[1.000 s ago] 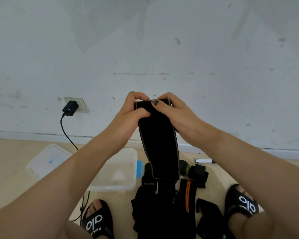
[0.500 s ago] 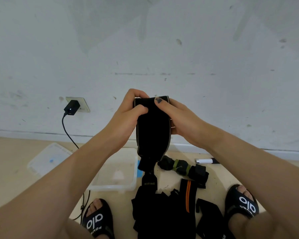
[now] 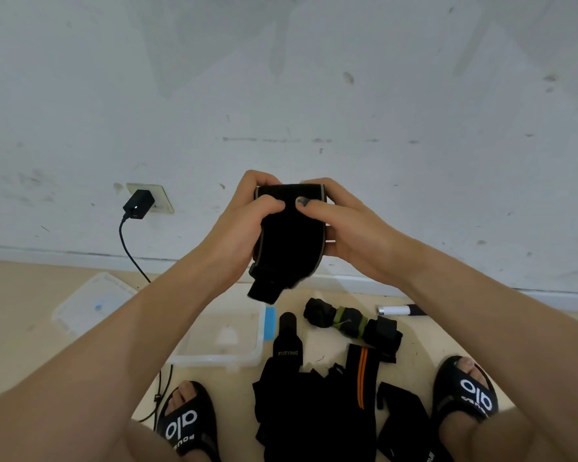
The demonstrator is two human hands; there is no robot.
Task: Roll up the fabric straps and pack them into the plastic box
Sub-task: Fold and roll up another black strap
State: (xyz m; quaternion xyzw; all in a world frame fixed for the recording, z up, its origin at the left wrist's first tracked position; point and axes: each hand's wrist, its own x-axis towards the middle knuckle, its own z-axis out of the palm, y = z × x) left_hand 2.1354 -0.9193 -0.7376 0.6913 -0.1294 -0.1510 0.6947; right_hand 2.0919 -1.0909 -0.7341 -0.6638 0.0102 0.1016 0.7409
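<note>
Both hands: left hand (image 3: 237,225) & right hand (image 3: 344,225) grip black strap (image 3: 291,241)

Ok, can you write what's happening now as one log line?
step: rolling strap | left hand: grips roll | right hand: grips roll | tail: hanging loose | box: open, no straps visible inside

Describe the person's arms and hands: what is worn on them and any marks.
Both forearms are bare, with no sleeves in view. No watch, ring, bracelet or glove shows on the left hand or the right hand. The right thumbnail bears dark, patchy polish; other nails are hidden or too small to judge.
</note>
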